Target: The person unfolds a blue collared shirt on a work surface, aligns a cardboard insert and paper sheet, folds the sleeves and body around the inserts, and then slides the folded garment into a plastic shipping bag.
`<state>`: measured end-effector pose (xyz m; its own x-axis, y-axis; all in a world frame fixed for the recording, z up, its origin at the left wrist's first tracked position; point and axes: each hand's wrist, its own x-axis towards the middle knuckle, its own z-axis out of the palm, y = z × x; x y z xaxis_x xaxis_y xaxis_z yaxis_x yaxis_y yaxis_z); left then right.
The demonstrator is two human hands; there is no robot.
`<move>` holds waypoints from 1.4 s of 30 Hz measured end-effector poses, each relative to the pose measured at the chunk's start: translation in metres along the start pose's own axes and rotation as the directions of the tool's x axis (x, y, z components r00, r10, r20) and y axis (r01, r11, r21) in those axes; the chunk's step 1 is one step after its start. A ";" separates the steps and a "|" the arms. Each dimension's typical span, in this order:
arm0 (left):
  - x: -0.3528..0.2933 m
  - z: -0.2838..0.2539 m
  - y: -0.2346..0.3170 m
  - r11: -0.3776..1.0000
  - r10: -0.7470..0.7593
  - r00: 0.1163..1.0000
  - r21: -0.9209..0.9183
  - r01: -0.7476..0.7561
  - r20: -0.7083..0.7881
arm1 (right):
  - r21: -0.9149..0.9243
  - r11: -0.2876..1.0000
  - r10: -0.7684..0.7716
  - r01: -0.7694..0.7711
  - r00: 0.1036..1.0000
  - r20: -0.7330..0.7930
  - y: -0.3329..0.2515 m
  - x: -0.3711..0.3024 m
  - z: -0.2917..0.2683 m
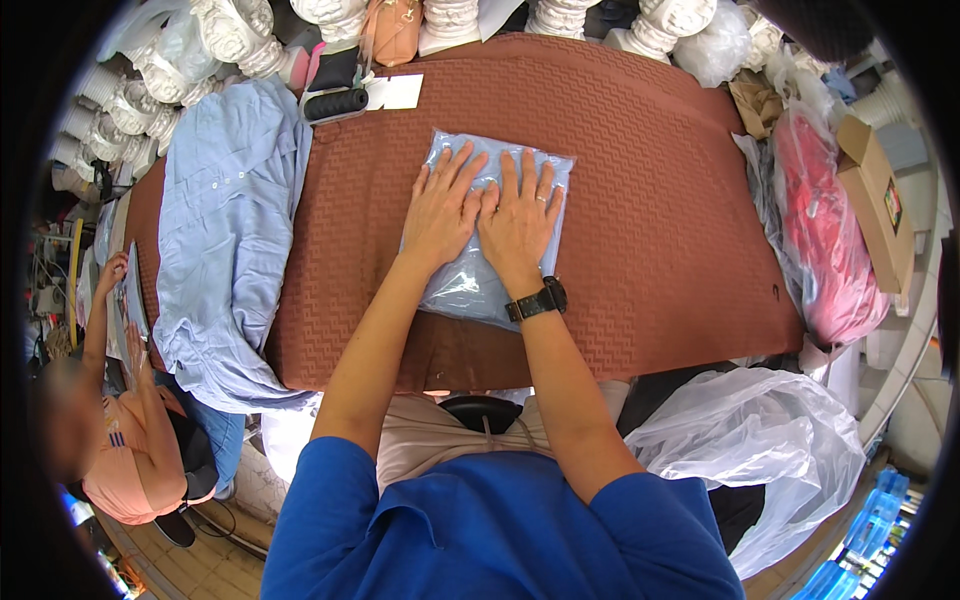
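Note:
A light blue folded garment in a clear plastic bag lies flat on the brown textured table cover. Both my palms press down on the bag side by side, thumbs close together. My left hand rests on its left half with fingers stretched out. On the right half lies my right hand, also with extended fingers, a ring on one of them and a black watch at the wrist. The hands cover much of the bag's middle.
A light blue shirt hangs over the table's left side. Black thread and white cards sit at the back left. White carved pedestals line the far edge. Bagged red cloth and a cardboard box stand right; a person sits left.

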<state>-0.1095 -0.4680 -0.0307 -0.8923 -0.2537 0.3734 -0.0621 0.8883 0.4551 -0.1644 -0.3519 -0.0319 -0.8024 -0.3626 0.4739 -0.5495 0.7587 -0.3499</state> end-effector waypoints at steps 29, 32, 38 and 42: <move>0.099 -0.056 -0.066 0.693 -0.491 0.871 -0.605 0.393 0.003 | 0.794 0.480 0.125 -0.373 0.925 0.359 0.073 0.113 -0.079; 0.112 -0.142 0.010 0.598 -0.260 0.965 -0.790 0.132 -0.036 | 0.853 0.478 0.047 -0.211 0.976 0.215 0.073 0.123 -0.188; -0.008 -0.233 0.076 0.791 0.091 0.975 -0.609 0.053 0.204 | 0.847 0.512 -0.187 -0.145 0.943 0.274 0.077 0.048 -0.300; -0.038 -0.207 0.064 0.822 -0.102 0.993 -0.558 0.115 0.054 | 0.715 0.682 0.040 -0.151 0.985 0.170 0.103 0.033 -0.258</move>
<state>0.0137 -0.4810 0.1517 -0.9041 -0.3219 0.2811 0.0962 0.4876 0.8678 -0.1869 -0.1460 0.1562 -0.8516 -0.4184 0.3156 -0.4202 0.1852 -0.8883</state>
